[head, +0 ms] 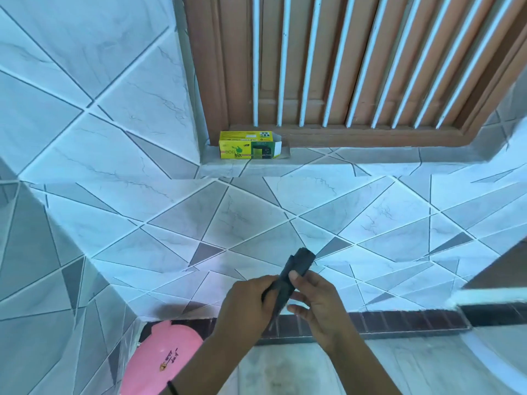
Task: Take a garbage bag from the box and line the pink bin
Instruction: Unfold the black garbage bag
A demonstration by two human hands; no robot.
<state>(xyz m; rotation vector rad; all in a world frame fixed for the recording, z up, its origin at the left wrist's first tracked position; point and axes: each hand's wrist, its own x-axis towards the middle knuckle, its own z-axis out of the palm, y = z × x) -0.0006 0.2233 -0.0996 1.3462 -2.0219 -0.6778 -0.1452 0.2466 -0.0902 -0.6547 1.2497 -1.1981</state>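
A black roll of garbage bags [296,270] is held up in front of the tiled wall. My left hand [246,305] grips its lower end and my right hand [316,303] pinches it from the right, thumb on top. The yellow and green bag box [249,145] lies on the window ledge, its right flap open. The pink bin [161,359] stands on the floor at the lower left, with its pink lid on top, partly hidden by my left forearm.
A brown wooden window with white bars [356,67] fills the upper right. The tiled ledge [370,162] runs under it. A dark brick strip [399,320] lines the wall's foot. A white curved fixture [496,360] sits at the lower right.
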